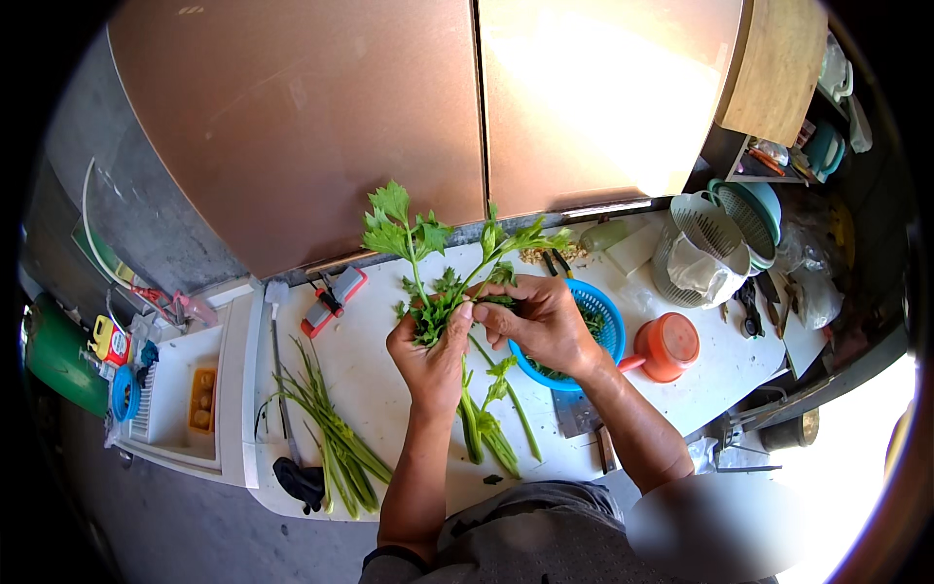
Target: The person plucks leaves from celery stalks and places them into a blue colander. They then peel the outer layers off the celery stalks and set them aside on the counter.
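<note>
Over the white table, my left hand (433,362) is closed round leafy celery (416,241), whose green leaves stick up past the fingers. Against it, my right hand (547,326) pinches the same celery, thumb close to the left thumb; the exact pinch point is partly hidden. Beneath the hands, a few cut celery pieces (494,440) lie on the tabletop. A blue plastic colander (617,336) with chopped greens sits under and beyond my right hand. To the left rests a pile of long, mostly bare celery stalks (341,443).
A cleaver (577,414) lies beside the colander, near my right forearm. Right of it is an orange-red saucepan (669,347). White and green baskets (696,238) stand at the far right. A red-grey tool (334,302) lies back left; a white sink (233,370) adjoins the table.
</note>
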A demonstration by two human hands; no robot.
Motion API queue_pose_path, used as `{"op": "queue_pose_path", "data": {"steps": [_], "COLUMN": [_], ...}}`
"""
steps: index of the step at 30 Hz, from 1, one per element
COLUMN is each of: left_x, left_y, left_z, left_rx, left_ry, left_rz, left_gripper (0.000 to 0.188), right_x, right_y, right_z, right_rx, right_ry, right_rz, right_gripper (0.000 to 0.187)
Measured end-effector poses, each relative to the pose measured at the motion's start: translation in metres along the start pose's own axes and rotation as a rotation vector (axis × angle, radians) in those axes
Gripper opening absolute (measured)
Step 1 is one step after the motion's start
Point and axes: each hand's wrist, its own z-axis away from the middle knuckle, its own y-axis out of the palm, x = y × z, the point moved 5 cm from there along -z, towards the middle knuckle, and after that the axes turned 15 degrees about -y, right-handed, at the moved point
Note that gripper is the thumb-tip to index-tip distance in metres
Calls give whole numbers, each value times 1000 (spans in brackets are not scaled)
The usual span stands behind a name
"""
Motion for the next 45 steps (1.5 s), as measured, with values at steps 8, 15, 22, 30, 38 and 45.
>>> {"op": "queue_pose_path", "data": {"steps": [8, 15, 22, 30, 38, 45], "left_x": [6, -13, -6, -7, -12, -3], "left_y": [-4, -16, -10, -3, -13, -2], "left_z": [-5, 4, 1, 5, 8, 4], "left_rx": [30, -21, 57, 151, 102, 66], "left_ry": [45, -88, -130, -147, -57, 141], "left_rz": [-184, -46, -13, -50, -138, -284], "left_gripper": [8, 13, 9, 9, 5, 6], "right_x": [15, -6, 58, 32, -41, 53], "right_y": [-4, -96, -28, -24, -111, -102], "right_z": [-4, 5, 10, 2, 19, 19], "right_rx": [101, -370, 195, 222, -64, -154], "right_ry": [-485, -156, -548, -542, 163, -118], "right_rz": [719, 450, 831, 982, 725, 830], "right_gripper": [7, 15, 29, 8, 22, 22]}}
